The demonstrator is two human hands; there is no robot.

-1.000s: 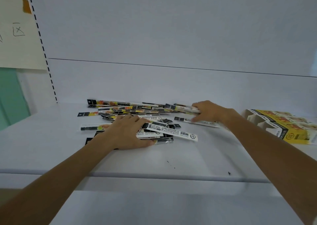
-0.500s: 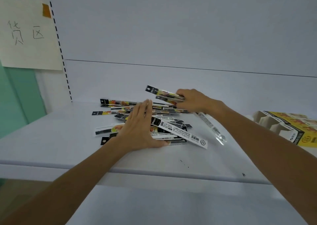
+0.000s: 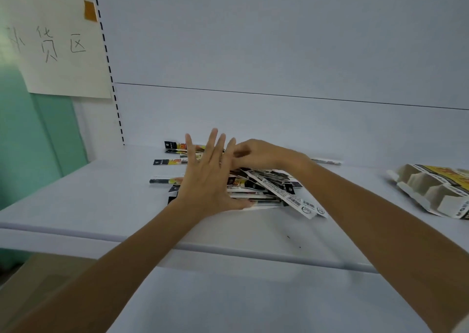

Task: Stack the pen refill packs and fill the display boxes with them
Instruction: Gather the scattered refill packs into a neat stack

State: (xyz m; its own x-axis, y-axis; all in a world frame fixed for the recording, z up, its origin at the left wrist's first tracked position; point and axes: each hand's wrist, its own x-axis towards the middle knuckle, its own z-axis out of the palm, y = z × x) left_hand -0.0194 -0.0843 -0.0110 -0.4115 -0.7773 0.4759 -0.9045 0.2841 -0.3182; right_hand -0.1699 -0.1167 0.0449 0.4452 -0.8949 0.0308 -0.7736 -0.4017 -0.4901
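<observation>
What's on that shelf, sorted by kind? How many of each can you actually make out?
Heap of pen refill packs: 1 (packs overlap, too many to count singly)
Stray refill pack lying apart behind the right arm: 1
Display boxes: 1 in view, cut off at the right edge
Hands: 2, left hand and right hand
Paper sign on the wall: 1
Total: 6

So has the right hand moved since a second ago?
Yes. The right hand has travelled left over the pile of refill packs, from its right end to beside the left hand.
</observation>
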